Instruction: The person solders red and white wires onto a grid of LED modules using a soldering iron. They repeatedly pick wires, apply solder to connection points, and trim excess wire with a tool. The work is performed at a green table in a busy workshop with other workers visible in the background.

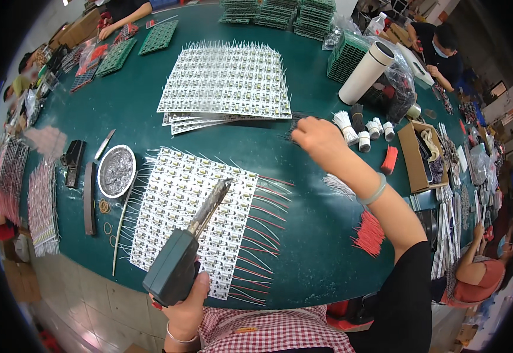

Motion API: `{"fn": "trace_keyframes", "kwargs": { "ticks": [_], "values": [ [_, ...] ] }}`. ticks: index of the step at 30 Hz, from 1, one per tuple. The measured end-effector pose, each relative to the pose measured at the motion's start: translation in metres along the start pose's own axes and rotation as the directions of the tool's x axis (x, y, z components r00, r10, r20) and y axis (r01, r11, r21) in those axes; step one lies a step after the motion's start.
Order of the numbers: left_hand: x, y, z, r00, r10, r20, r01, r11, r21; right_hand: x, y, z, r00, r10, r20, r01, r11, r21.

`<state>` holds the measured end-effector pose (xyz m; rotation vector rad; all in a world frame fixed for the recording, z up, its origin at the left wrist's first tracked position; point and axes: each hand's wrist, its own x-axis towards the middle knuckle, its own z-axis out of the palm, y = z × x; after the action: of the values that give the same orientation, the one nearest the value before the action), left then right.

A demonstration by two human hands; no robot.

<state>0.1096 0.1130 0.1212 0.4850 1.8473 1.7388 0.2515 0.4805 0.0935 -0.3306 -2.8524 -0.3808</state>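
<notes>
Landmark: a white panel of small circuit boards (195,220) lies flat on the green table (315,259), directly in front of the seated person, with white wires along its left edge and red and white wires along its right edge.
Left hand: the left hand (183,303) grips the handle of a dark soldering gun (180,259) at the panel's near edge; its metal tip rests over the middle of the panel.
Right hand: the right hand (321,141) reaches beyond the panel's far right corner, fingers closed on a thin bundle of dark wires (295,126).
Beyond the panel: a stack of similar white panels (227,82).
Left of the panel: a round metal dish (116,170) holding grey solder.
Right of the panel: loose red wires (369,233), and further off, tied bundles of white wires (346,126).
</notes>
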Motion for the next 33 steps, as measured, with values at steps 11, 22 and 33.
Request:
{"fn": "trace_keyframes", "kwargs": {
  "ticks": [11, 22, 33],
  "values": [
    [0.010, 0.001, 0.024, 0.967, 0.248, 0.066, -0.243, 0.967, -0.080, 0.024, -0.059, -0.002, 0.860, 0.032, 0.510, 0.059, 0.985, -0.163],
    [0.034, -0.014, 0.043, 0.996, 0.041, 0.080, -0.036, 0.997, -0.065, -0.014, -0.108, 0.020, 0.913, 0.402, -0.072, -0.285, 0.752, 0.595],
    [0.039, -0.024, 0.054, 0.981, -0.152, 0.118, 0.141, 0.986, 0.093, -0.023, -0.124, 0.039, 0.883, 0.414, -0.222, -0.220, 0.782, 0.584]
  ]
}}
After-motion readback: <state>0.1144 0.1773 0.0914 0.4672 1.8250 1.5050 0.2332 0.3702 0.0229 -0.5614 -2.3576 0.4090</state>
